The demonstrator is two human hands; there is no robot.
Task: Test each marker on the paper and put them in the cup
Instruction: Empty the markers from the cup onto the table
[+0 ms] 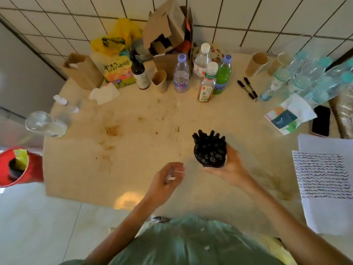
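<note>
Right hand (227, 165) wraps a dark cup (209, 161) from the right and below, fingers curled round its wall, holding it over the table (133, 150), right of centre. Cup is packed with black markers (209, 146), capped ends fanning out above the rim; count not readable, cup body mostly hidden by markers and palm, and can't tell if its base touches the table. Left hand (168, 178) hovers just left of the cup, fingers loosely curled and motion-blurred; a couple of small white flecks near the fingertips, can't tell whether it holds anything. Paper (322, 176) lies at the right table edge, covered in rows of black wavy test lines, its right side cut off by the frame; another sheet sits under it. Two black pens (248, 88) lie well apart from the cup, near the back by the bottles (206, 77). Phone (321, 121) lies face-down beside the paper. Red bucket (17, 167) at far left, partly cropped.
</note>
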